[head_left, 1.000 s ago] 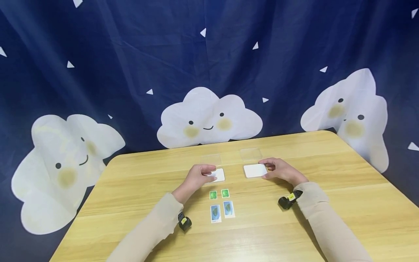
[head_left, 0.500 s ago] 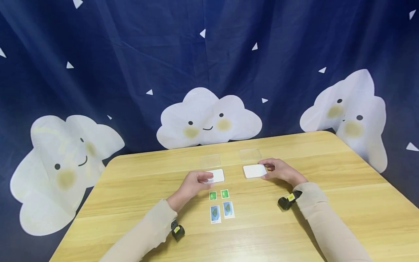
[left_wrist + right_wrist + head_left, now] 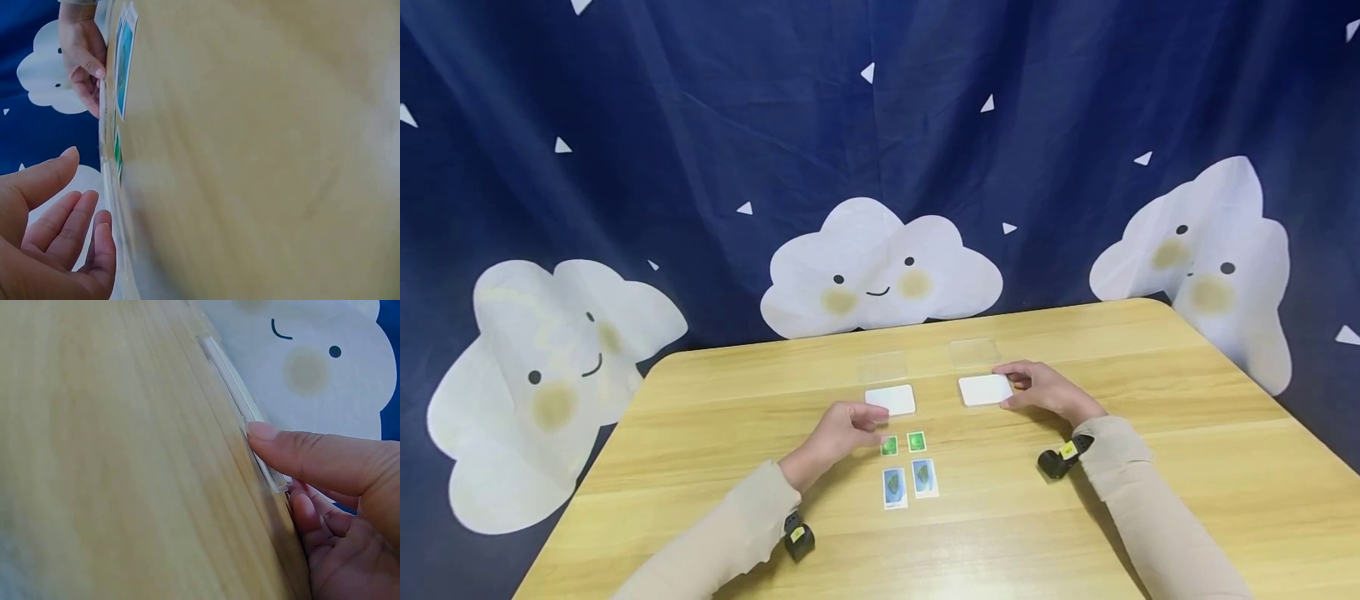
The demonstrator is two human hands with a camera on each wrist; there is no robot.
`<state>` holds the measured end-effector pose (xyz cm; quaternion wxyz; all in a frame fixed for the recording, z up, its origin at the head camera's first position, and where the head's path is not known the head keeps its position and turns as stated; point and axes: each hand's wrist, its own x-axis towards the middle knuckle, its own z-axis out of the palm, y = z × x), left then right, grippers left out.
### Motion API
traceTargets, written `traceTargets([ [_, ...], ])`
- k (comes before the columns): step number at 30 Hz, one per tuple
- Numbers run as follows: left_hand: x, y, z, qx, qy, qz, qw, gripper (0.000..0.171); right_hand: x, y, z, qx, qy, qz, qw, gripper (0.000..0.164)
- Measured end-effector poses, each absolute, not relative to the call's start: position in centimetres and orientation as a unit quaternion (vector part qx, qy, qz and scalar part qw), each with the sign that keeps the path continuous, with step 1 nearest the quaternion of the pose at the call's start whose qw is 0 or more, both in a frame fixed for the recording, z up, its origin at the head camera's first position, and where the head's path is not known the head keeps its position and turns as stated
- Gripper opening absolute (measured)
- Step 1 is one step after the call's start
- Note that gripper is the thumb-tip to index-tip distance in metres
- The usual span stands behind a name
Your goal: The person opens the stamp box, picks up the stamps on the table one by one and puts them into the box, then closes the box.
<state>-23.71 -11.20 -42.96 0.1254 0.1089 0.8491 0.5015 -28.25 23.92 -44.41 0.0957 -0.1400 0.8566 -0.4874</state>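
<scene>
My right hand (image 3: 1047,390) grips the right end of a shallow clear case holding a white card (image 3: 985,390), thumb at the near edge and fingers at the far side. In the right wrist view the thumb presses the case's edge (image 3: 240,394). A second white card (image 3: 891,400) in a clear case lies to the left. My left hand (image 3: 838,433) hovers with nothing in it, fingers loosely bent, its thumb by the left green stamp (image 3: 889,447). Another green stamp (image 3: 917,442) lies beside that one. Nearer me are two larger blue stamps (image 3: 895,488), side by side.
Two clear lids (image 3: 974,352) lie flat behind the cases, hard to see against the wood. The wooden table (image 3: 700,433) reaches back to a dark blue curtain (image 3: 715,100) with printed clouds. Each wrist carries a small black camera (image 3: 799,540).
My left hand has drawn back from the left white card toward me and now hovers by the green stamps, uncovering the card. The right hand keeps its hold on the right case.
</scene>
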Motion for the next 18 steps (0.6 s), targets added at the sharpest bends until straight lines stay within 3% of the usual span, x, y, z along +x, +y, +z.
traceTargets([
  [18,-23.25,-11.01,-43.32,0.092,0.870,0.464,0.136,0.035,-28.35,23.95,-44.52,-0.129,0.859,-0.484,0.100,0.062],
])
